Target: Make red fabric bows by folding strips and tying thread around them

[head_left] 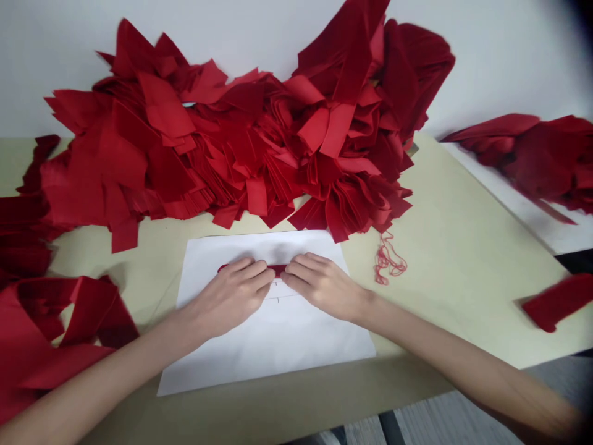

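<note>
A white sheet of paper [259, 346] with faint pencil marks lies on the pale table. On it lies a narrow red fabric strip [278, 269], mostly hidden under my fingers. My left hand [231, 293] presses down on the strip's left part, fingers together and bent. My right hand [319, 284] presses its right part the same way, fingertips nearly meeting those of the left hand at the strip's middle.
A big heap of red fabric pieces [241, 130] fills the back of the table [463, 247] against the white wall. More red pieces lie at the left [50, 334], far right [532, 148] and right edge [560, 300]. A tangle of red thread [388, 261] lies beside the paper.
</note>
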`<state>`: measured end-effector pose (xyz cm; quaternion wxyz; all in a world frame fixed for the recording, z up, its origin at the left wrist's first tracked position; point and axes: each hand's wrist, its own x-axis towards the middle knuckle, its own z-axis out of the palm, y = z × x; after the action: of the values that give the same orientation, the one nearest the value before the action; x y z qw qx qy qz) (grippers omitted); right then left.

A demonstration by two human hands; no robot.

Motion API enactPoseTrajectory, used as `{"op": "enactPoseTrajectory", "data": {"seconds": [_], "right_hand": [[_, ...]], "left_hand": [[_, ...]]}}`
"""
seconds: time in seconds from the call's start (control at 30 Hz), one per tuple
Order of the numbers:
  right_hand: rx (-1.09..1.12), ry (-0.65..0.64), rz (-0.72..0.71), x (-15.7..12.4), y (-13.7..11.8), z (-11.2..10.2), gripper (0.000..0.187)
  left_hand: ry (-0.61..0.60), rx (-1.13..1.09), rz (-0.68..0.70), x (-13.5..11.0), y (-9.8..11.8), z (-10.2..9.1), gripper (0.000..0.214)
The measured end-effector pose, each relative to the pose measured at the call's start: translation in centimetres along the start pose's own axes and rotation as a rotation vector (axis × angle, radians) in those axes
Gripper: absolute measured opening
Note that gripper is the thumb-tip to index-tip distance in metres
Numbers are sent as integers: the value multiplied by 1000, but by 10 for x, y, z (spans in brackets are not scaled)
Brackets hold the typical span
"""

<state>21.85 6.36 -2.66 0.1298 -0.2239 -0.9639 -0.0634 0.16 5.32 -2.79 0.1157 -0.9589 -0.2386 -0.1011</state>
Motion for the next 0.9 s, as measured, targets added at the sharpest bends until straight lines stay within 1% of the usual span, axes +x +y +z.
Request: {"op": "enactPoseTrajectory", "data": {"seconds": [0.1,0.17,0.23,0.33,0.43,0.53,0.63,0.73,0.8,0.9], "right_hand": [[27,-8,93,2,-2,1,24],[16,-4,118,4,-3,1,26],[-20,-16,106,6,-5,1,25],[-109,-54,60,9,-8,-2,23],[-188,-67,17,13,-10,-2,24],[-180,-62,0,17,-6,2,26],[-25,-72,81,22,6,4,23],[211,-137,170,29,21,-2,19],[364,-193,193,33,28,-9,17],[558,-244,196,36,33,-20,14]], "left_hand": [[-23,-47,-36,2,0,-2,28],[-57,-81,-55,5,-1,-3,28],[-90,-114,-67,8,-3,-4,29],[-106,-184,-97,13,-5,-6,28],[-96,-234,-154,18,-7,-7,30],[-64,-257,-213,23,-8,-6,35],[-45,-255,-236,24,-9,-3,32],[-35,-217,-221,24,-11,-2,30],[-36,-267,-254,25,-13,-4,27],[-83,-427,-361,26,-15,-11,25]]}}
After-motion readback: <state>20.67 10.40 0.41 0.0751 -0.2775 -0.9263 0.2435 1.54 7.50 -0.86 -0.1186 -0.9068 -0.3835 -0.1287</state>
